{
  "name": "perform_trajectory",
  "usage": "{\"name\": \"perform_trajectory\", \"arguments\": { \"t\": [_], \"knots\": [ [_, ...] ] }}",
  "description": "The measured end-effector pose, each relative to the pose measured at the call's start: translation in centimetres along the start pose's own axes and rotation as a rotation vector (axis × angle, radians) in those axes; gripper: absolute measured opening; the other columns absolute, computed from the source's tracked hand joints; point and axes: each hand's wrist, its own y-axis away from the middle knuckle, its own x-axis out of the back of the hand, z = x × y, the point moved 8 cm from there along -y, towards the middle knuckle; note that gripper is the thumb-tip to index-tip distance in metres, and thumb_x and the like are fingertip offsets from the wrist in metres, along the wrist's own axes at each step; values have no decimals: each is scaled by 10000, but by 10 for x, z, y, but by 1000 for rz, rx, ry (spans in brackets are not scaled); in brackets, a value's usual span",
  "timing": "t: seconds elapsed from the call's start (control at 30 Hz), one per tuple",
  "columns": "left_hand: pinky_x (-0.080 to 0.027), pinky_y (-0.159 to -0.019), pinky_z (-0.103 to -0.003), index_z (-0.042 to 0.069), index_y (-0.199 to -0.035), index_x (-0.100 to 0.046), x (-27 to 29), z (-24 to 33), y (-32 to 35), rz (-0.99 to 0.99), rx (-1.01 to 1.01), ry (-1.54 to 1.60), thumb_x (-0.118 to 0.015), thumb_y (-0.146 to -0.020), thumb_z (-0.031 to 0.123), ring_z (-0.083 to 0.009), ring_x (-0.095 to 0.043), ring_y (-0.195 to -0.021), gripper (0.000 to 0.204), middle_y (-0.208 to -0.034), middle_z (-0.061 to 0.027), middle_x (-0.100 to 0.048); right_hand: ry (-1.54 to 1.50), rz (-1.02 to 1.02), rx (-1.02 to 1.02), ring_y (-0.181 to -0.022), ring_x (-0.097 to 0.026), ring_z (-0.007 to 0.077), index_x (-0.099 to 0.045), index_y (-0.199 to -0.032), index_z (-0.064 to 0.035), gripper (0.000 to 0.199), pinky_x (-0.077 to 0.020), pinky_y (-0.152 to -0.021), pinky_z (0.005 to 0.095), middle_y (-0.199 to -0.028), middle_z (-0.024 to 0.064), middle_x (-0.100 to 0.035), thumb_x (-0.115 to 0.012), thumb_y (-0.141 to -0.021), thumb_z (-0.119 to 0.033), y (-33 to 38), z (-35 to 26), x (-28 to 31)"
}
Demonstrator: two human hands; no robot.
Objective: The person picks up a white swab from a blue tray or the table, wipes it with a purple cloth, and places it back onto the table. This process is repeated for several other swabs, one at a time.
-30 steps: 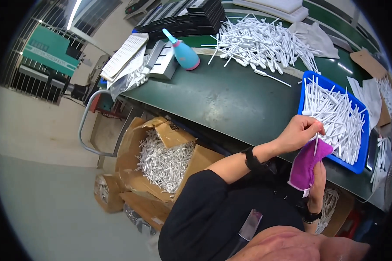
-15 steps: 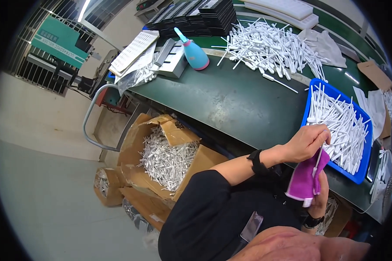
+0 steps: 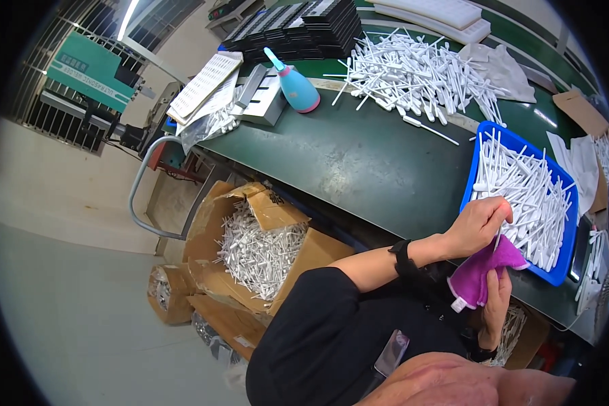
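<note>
The left hand (image 3: 482, 222) is pinching a thin white stick (image 3: 498, 242) between closed fingers. Just below it, the right hand (image 3: 497, 304) is gripping a purple cloth (image 3: 477, 274), and the stick's lower part is reaching down to that cloth. Just beyond both hands, a blue tray (image 3: 567, 254) is holding many white sticks. Farther off, left of the tray, a loose white heap (image 3: 413, 71) is lying on the green table (image 3: 379, 169).
</note>
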Motion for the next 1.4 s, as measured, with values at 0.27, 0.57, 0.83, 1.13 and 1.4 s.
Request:
{"name": "perform_trajectory", "arguments": {
  "t": [0.27, 0.57, 0.83, 1.13, 1.4],
  "knots": [
    [-436, -630, -315, -13, -816, -552, 1, 2, -1, 41, -3, 23, -421, -961, 184, -214, -548, -660, 277, -718, -116, -570, -15, 24, 55, -905, -506, 66, -437, -1248, 16, 321, -417, -818, 218, -1053, 24, -548, -458, -966, -136, -1, 0, 5],
    [-412, -557, -285, -5, -831, -575, 2, 2, 2, -12, 46, 53, -423, -957, 186, -146, -509, -578, 275, -643, -83, -542, -136, 213, 23, -898, -535, 94, -431, -1266, 13, 353, -442, -817, 234, -1047, 38, -557, -479, -945, -128, 6, 6, 18],
    [-405, -487, -261, 24, -865, -631, 16, -45, 5, 7, 363, 90, -408, -965, 203, -109, -501, -538, 304, -618, -41, -536, -241, 15, -222, -922, -574, 94, -489, -1230, 3, 332, -468, -801, 229, -1072, 51, -599, -493, -939, -156, -7, 6, -3],
    [-321, -375, -191, 34, -842, -578, 14, -61, -20, 189, 404, 433, -411, -979, 284, -40, -414, -449, 330, -585, 17, -448, -206, -159, -294, -960, -576, 98, -462, -1257, 24, 386, -457, -848, 238, -1118, 66, -591, -507, -933, -181, 15, -7, 4],
    [-350, -392, -204, 14, -880, -565, 3, -92, -108, -87, 405, 172, -443, -961, 310, -64, -459, -474, 330, -658, -18, -519, -345, -126, -240, -977, -562, 108, -499, -1219, 32, 364, -436, -869, 244, -1103, 65, -593, -450, -964, -222, 21, -16, 1]
  ]
}}
